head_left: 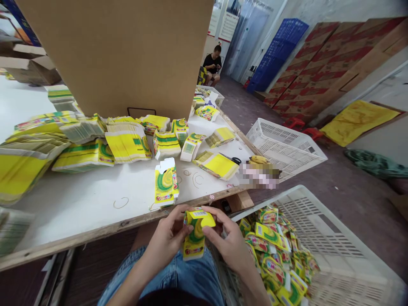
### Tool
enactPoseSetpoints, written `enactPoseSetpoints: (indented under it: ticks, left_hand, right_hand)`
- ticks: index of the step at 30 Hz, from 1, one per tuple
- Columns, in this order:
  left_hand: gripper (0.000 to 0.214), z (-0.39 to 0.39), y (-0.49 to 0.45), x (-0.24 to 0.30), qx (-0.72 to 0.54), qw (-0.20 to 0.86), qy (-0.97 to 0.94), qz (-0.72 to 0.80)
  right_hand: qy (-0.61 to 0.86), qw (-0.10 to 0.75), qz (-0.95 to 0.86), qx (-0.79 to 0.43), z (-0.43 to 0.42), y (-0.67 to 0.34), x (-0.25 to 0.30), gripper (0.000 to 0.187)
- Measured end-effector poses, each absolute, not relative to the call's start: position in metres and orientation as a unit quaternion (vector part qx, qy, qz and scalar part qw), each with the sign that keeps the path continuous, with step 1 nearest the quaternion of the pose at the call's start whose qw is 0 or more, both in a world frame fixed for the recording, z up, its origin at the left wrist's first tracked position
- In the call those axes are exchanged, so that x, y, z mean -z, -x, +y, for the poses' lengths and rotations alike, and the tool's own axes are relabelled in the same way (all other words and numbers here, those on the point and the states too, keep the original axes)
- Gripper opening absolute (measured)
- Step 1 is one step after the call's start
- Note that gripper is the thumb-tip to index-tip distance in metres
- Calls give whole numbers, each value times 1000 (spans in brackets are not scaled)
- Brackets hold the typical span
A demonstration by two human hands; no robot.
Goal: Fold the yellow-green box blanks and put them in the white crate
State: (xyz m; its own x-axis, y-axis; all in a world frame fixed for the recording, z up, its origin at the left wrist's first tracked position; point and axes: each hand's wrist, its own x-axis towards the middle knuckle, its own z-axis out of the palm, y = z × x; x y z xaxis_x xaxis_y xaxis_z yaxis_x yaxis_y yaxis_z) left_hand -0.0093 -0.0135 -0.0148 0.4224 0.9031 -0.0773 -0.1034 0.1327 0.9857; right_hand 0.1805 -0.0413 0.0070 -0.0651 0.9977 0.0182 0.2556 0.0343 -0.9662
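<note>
Between both hands, above my lap, is a small yellow and green printed carton (195, 238) with a barcode on its top part and a rounded flap sticking out on the right. My left hand (170, 236) is closed on the carton's left side, thumb on its front. With thumb and fingers, my right hand (225, 238) pinches the right side by the flap. Just beyond, at the table edge, stands another opened-up carton (165, 185) with its white flaps raised. Stacks of flat cartons (127, 142) are lined up across the table behind it.
A white crate (331, 229) full of finished-looking cartons (270, 263) stands at my right. Farther off is a second white crate (283, 144). Bananas (259, 160) and scissors (236, 160) lie near the table's right edge. A large cardboard box (127, 55) blocks the back; a person (213, 63) sits beyond.
</note>
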Motion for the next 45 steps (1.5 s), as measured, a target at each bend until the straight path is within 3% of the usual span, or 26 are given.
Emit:
enactPoseSetpoints:
  ticks: [2, 8, 13, 21, 25, 31, 37, 45]
  left_hand:
    - [37, -14, 9, 14, -386, 651, -534, 378]
    - [39, -16, 10, 10, -382, 647, -545, 372]
    - [40, -18, 11, 9, -375, 663, -548, 346]
    - [45, -15, 10, 10, -375, 696, -506, 345]
    - [44, -14, 9, 8, -391, 704, -481, 346]
    - [40, -15, 7, 8, -389, 714, -468, 347]
    - [36, -19, 3, 13, -399, 704, -469, 355]
    - [25, -19, 0, 7, -417, 661, -504, 368]
  right_hand:
    - [548, 393, -556, -486, -43, -176, -8, 44]
    - [540, 397, -534, -515, -44, -170, -11, 37]
    - [568, 409, -504, -506, -42, -169, -6, 30]
    - [620, 387, -521, -440, -41, -158, -5, 34]
    - [588, 381, -543, -463, -41, -165, -4, 37]
    - [583, 471, -530, -397, -38, -171, 3, 28]
    - [541, 548, -453, -450, -37, -163, 5, 18]
    - [526, 547, -490, -429, -40, -161, 3, 9]
